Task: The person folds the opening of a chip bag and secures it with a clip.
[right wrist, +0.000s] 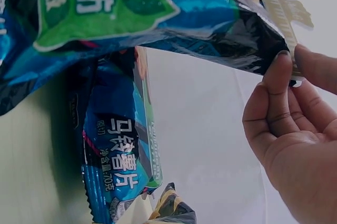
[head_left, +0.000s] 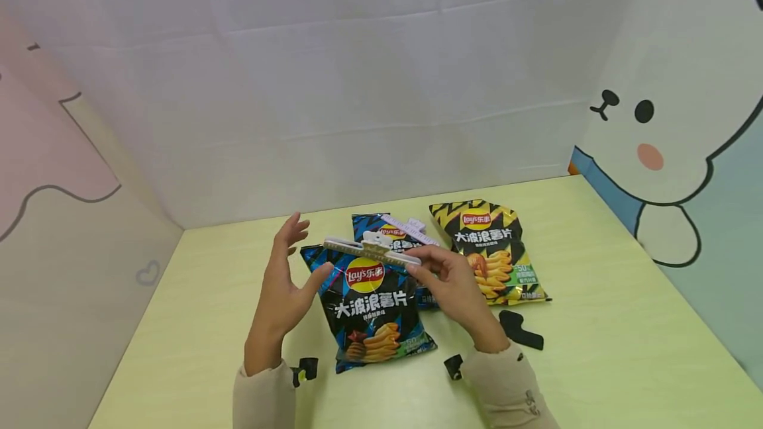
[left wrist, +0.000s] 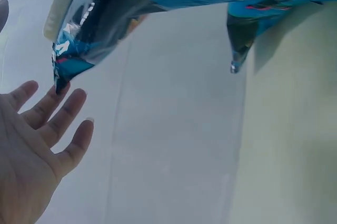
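Observation:
A blue-and-black Lay's potato chip bag (head_left: 372,310) is held up above the table, its top edge in a long white bag clip (head_left: 374,250). My right hand (head_left: 459,290) pinches the clip's right end and the bag corner between thumb and fingers; the right wrist view shows this pinch on the clip (right wrist: 284,24) closely. My left hand (head_left: 286,296) is beside the bag's upper left corner, fingers spread and thumb apart. In the left wrist view that corner hangs by the fingertips of the left hand (left wrist: 31,145); whether they touch cannot be told.
Behind lies a second blue chip bag (head_left: 366,222), partly hidden, with a pale clip (head_left: 411,229) across it. To its right is a yellow-and-black chip bag (head_left: 495,253). A black angular piece (head_left: 521,331) lies near my right wrist. White cloth walls (head_left: 357,85) bound the table (head_left: 197,323).

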Available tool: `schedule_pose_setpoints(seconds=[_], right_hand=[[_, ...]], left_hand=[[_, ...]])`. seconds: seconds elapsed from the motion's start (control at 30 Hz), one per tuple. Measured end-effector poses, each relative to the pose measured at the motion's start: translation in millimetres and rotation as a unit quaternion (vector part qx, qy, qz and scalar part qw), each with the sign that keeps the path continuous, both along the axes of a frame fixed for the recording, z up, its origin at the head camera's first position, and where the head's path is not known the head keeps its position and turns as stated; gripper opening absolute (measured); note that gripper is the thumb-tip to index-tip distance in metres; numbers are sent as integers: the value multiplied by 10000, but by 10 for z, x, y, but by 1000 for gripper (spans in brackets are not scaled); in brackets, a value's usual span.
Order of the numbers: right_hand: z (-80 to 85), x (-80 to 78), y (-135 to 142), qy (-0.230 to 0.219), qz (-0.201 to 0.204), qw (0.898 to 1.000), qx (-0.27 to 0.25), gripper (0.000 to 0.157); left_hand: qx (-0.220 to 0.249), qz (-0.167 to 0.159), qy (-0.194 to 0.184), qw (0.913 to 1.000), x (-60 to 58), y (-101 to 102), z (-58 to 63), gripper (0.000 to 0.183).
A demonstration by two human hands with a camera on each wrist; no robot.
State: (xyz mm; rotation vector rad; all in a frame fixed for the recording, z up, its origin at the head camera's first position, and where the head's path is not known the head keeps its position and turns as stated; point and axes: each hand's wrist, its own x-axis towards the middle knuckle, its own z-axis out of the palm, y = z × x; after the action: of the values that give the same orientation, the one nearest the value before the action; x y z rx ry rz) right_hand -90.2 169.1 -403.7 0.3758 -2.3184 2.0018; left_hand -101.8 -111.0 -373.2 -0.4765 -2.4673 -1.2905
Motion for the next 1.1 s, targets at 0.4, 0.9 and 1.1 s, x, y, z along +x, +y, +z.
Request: schedule_pose_setpoints(seconds=[0.4,0.9,1.1], right_hand=[[1,-24,-27,30,-30,9999,-131,23],[-76,28,-69,-455,-395,9979,-257,23],[-36,28,-92,-487,-451,9970,-391,24]], left_hand=[[-464,16,-1521,9873,114,-124,-293,73],[-636,-709,-3096,9461,193,-169,-378,82],[-594,-1404,-3205,9349,177,-221,-443,78]])
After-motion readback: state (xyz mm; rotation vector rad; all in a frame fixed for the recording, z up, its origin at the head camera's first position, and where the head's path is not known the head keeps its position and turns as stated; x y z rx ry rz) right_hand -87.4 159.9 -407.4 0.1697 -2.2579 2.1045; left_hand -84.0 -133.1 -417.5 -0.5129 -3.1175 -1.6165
